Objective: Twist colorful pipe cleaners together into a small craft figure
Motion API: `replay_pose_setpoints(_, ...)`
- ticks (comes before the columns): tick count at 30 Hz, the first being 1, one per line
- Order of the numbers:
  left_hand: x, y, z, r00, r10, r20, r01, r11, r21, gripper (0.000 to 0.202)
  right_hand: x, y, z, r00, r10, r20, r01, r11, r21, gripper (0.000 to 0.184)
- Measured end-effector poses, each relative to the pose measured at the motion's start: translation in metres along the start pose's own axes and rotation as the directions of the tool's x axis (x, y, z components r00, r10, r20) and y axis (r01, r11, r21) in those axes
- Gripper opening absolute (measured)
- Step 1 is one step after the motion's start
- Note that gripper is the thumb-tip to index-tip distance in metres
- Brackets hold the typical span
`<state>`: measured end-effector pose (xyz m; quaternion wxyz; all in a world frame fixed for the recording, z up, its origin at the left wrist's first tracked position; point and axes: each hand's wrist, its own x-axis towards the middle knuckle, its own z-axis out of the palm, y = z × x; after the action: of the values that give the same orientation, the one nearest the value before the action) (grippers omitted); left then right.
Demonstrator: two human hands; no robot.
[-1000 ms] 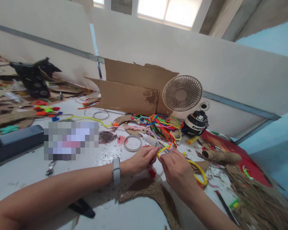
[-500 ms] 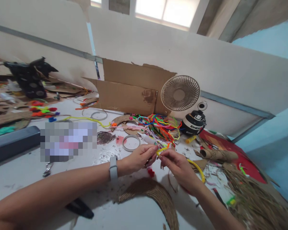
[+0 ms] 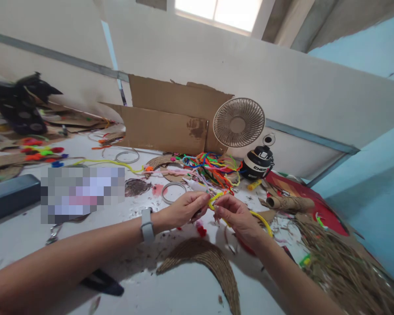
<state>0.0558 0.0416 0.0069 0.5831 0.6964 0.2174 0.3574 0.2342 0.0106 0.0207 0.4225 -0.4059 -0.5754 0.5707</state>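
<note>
Between my two hands is a yellow pipe cleaner (image 3: 212, 202), bent into a small loop. My left hand (image 3: 191, 207), with a grey watch on its wrist, is closed with thumb and forefinger pinching the loop's left side; something dark shows under its fingers, too hidden to name. My right hand (image 3: 238, 218) pinches the loop's right side with its fingertips. A longer yellow length (image 3: 263, 222) curves out behind the right wrist. Below the hands lie a small red fuzzy piece (image 3: 201, 231) and a crescent of brown twine-wrapped cardboard (image 3: 200, 253).
A tangle of coloured pipe cleaners (image 3: 213, 168) lies beyond the hands, beside a fan (image 3: 239, 122) and a black bottle (image 3: 258, 162). A metal ring (image 3: 174, 193) is left of them. Dry brown fibres (image 3: 341, 267) cover the right side. Cardboard (image 3: 164, 129) leans at the back.
The yellow pipe cleaner between my hands now shows a rounder loop, and my right fingers have shifted on it. The whole view has swung slightly to the right.
</note>
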Motion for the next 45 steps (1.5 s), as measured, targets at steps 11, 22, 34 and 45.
replay_pose_setpoints(11, 0.003, -0.015, -0.002, 0.998, 0.052, -0.035, -0.043, 0.973, 0.225, 0.047, -0.003, -0.002, 0.011, 1.0, -0.009, -0.011, 0.008, 0.993, -0.114, 0.025)
replay_pose_setpoints(22, 0.003, -0.017, 0.0, 0.999, 0.026, -0.043, -0.016, 0.977, 0.212, 0.046, 0.001, 0.007, 0.011, 0.993, 0.102, 0.051, -0.108, 0.986, 0.126, 0.015)
replay_pose_setpoints(34, -0.001, -0.021, 0.002, 0.994, -0.067, 0.088, 0.066, 0.998, 0.005, 0.049, -0.008, 0.004, 0.021, 0.997, 0.071, 0.007, -0.067, 0.971, -0.23, 0.02)
replay_pose_setpoints(45, 0.005, -0.023, 0.003, 0.97, -0.224, 0.094, 0.238, 0.953, -0.189, 0.049, -0.008, 0.011, 0.016, 0.942, -0.336, 0.023, 0.195, 0.487, -0.851, 0.015)
